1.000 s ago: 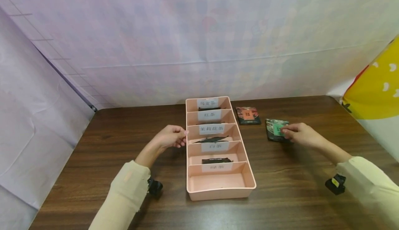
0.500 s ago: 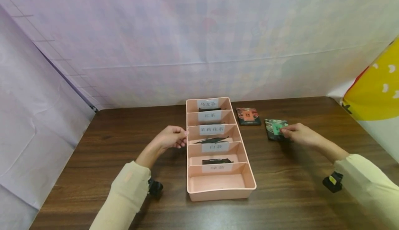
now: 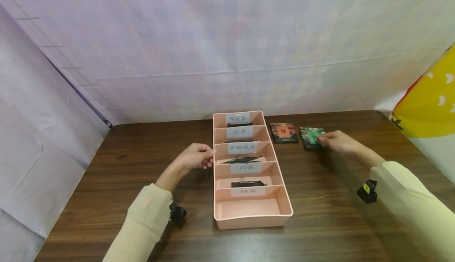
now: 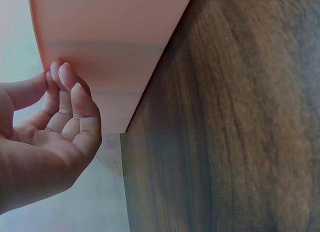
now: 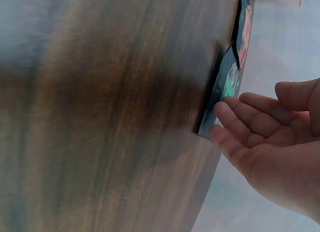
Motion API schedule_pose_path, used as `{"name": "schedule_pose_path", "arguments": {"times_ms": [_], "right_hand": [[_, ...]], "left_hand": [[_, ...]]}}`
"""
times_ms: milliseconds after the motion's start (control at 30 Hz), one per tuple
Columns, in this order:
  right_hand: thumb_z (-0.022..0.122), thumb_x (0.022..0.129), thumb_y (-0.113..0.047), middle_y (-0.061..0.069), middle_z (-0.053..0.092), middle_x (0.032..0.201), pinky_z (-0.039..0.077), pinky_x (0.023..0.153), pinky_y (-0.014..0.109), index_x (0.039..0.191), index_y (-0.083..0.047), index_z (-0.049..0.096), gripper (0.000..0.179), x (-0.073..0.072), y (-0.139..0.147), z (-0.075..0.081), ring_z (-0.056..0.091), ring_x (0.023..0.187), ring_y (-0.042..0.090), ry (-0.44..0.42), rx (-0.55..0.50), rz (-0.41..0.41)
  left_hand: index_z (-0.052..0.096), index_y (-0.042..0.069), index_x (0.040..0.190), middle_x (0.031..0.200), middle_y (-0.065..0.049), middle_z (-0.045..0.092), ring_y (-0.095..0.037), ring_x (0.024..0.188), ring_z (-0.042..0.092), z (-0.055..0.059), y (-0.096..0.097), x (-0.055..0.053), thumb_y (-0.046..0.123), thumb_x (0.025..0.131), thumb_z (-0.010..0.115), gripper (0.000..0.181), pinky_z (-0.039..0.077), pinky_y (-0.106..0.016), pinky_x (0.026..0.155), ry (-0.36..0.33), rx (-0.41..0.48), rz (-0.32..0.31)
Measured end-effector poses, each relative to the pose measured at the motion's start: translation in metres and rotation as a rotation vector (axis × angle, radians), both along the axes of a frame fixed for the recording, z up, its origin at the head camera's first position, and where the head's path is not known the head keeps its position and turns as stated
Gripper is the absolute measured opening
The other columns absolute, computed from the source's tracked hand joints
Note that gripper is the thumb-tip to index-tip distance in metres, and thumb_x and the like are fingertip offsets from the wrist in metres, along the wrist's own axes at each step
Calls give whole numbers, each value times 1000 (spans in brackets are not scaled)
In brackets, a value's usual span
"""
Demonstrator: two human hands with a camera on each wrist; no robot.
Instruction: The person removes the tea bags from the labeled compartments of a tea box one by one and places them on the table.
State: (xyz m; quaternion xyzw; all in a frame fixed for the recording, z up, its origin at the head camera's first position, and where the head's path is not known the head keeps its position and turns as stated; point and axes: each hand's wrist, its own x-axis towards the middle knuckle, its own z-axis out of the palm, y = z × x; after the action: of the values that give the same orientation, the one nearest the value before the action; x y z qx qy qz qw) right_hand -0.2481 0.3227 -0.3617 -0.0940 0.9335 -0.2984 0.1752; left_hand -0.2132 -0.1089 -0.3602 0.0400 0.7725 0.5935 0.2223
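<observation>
We see pink box (image 3: 254, 222) on tabletop (image 3: 313, 218), long axis running away from us, dark packets (image 3: 248, 184) in four farther compartments. Left hand (image 3: 194, 156) pinches box's left rim. Right hand (image 3: 340, 141), thumb apart, rests fingertips on green packet (image 3: 310, 138), right of box, beside red packet (image 3: 284, 133). Green packet's left edge points away from us; fingers cover part, long axis unclear.

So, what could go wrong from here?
The right hand touches the green-labelled packet near its right side, so that might slide instead of lifting. It could also bump the red-labelled packet close by. The left hand grips the pink tray at its edge; a tug might shift it.
</observation>
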Motion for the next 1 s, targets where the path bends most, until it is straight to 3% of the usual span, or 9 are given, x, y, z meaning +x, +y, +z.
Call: {"name": "schedule_pose_path", "arguments": {"times_ms": [233, 433, 600, 1000], "right_hand": [[29, 101, -26, 39, 42, 122, 28, 95, 59, 127, 22, 32, 55, -15, -4, 2, 34, 116, 53, -22, 26, -16], [31, 100, -26, 38, 38, 125, 27, 96, 59, 127, 21, 33, 54, -24, -5, -1, 33, 117, 52, -18, 20, -31], [32, 100, -26, 38, 32, 129, 26, 97, 59, 128, 20, 32, 54, -28, -6, -1, 28, 120, 52, -31, 37, -35], [30, 101, -26, 38, 35, 128, 26, 97, 59, 130, 20, 28, 54, -30, -6, -3, 30, 120, 52, -40, 34, -38]], "left_hand": [[53, -12, 90, 67, -4, 53, -10, 57, 51, 0, 1, 0, 7, 95, 46, 21, 44, -20, 53, 12, -6, -3], [53, -12, 90, 67, -4, 53, -10, 57, 51, 0, 1, 1, 7, 95, 46, 21, 44, -20, 53, 16, -9, -2], [53, -13, 92, 68, -5, 54, -10, 57, 52, -1, 1, 0, 8, 95, 46, 22, 44, -20, 54, 14, -11, -3], [54, -12, 92, 69, -6, 54, -11, 58, 52, 0, 0, 0, 9, 95, 47, 22, 44, -20, 53, 4, -16, -2]]}}
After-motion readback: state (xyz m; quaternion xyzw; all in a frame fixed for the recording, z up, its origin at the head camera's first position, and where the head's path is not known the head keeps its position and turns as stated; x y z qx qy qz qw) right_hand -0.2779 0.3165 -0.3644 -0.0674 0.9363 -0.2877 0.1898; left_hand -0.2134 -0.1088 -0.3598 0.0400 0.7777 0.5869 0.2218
